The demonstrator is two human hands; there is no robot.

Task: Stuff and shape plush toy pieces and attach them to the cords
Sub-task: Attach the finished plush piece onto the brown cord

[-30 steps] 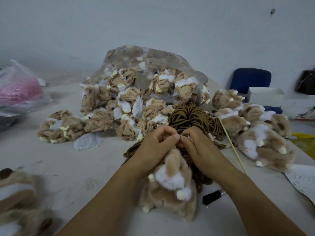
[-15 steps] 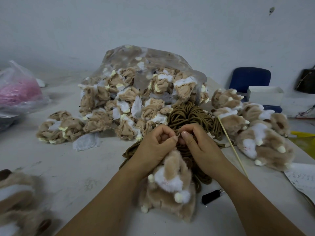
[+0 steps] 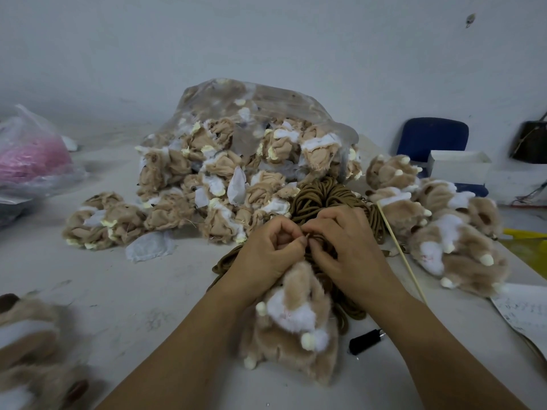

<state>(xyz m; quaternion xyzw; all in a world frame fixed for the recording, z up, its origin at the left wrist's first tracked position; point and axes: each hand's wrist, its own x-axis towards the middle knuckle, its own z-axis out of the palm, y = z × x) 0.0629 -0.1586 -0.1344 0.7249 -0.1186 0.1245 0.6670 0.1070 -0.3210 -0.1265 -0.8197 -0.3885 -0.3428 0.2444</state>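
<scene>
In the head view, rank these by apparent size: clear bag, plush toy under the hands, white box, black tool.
1. clear bag
2. plush toy, nearest the camera
3. white box, farther away, so its rank against the toy is unsure
4. black tool

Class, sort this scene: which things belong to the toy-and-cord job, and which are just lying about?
Job: left hand and right hand pinching the cords; toy; bag of pieces; finished toys; stick, probably.
Lying about: pink bag; chair; white box; paper; black pen-like thing.
</scene>
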